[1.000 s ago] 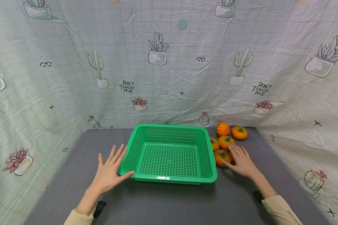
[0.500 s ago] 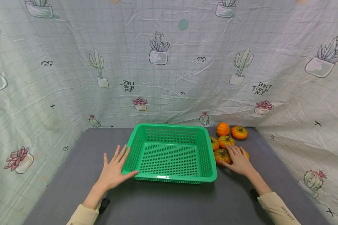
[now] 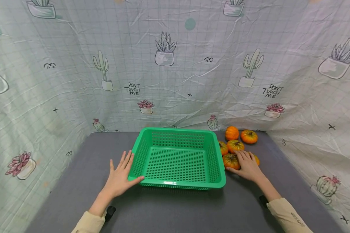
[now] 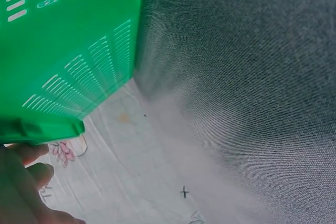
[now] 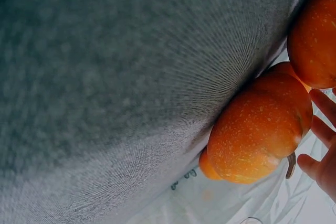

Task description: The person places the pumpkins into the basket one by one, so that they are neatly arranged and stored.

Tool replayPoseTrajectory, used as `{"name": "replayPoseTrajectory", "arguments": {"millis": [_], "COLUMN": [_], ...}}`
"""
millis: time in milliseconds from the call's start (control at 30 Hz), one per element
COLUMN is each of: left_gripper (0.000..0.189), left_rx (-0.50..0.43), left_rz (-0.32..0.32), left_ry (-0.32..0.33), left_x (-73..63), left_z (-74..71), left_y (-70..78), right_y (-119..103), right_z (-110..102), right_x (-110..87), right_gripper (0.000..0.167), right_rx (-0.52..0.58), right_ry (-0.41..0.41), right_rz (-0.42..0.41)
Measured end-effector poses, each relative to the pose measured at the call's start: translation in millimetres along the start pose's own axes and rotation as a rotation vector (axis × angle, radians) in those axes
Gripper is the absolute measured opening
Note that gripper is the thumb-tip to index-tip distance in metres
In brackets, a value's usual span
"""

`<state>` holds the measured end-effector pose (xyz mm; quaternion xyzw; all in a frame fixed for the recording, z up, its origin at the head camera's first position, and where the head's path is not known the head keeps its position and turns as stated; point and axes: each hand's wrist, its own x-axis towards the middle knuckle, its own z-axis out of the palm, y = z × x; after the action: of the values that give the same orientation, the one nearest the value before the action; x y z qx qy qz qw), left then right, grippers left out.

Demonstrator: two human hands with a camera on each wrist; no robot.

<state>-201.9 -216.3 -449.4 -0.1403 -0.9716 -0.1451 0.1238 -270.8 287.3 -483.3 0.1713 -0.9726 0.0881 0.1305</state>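
A green plastic basket (image 3: 175, 184) with slotted walls stands on the dark table. My left hand (image 3: 119, 179) lies along its left side, fingers spread, thumb over the front left corner. In the left wrist view, the fingertips (image 4: 39, 174) are right at the basket's rim (image 4: 47, 132). My right hand (image 3: 249, 168) is over the small orange pumpkins to the basket's right, its fingers loosely spread. Its thumb is beside the front pumpkin (image 3: 231, 161); another pumpkin (image 3: 256, 159) is partly hidden by the hand. A stemmed pumpkin (image 5: 262, 129) shows near the fingers in the right wrist view.
Further back are more pumpkins: one (image 3: 235, 146) beyond the fingers, one (image 3: 223, 148) against the basket wall, and two by the rear edge, a rounder one (image 3: 231, 133) and a flatter one (image 3: 249, 136). A printed cloth (image 3: 175, 81) hangs behind and along both sides.
My left hand has moved right, closer to the basket's rim. The right hand has shifted slightly left over the pumpkins, uncovering part of one on its right. Basket and pumpkins keep their places.
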Motion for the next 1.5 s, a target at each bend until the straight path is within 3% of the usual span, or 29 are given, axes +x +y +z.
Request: {"name": "replayPoseTrajectory", "arguments": {"millis": [500, 1500], "left_gripper": [0.095, 0.093], "left_rx": [0.006, -0.022], "left_rz": [-0.022, -0.027], "left_ry": [-0.032, -0.024], "left_x": [0.3, 0.1], "left_z": [-1.2, -1.4], "left_y": [3.5, 3.0], "right_y": [2.4, 0.1], "right_z": [2.3, 5.2], "right_x": [-0.2, 4.8], "right_gripper": [0.084, 0.079], "right_rx": [0.008, -0.026], "right_ry": [0.021, 0.074], "right_rz": [-0.014, -0.069]}}
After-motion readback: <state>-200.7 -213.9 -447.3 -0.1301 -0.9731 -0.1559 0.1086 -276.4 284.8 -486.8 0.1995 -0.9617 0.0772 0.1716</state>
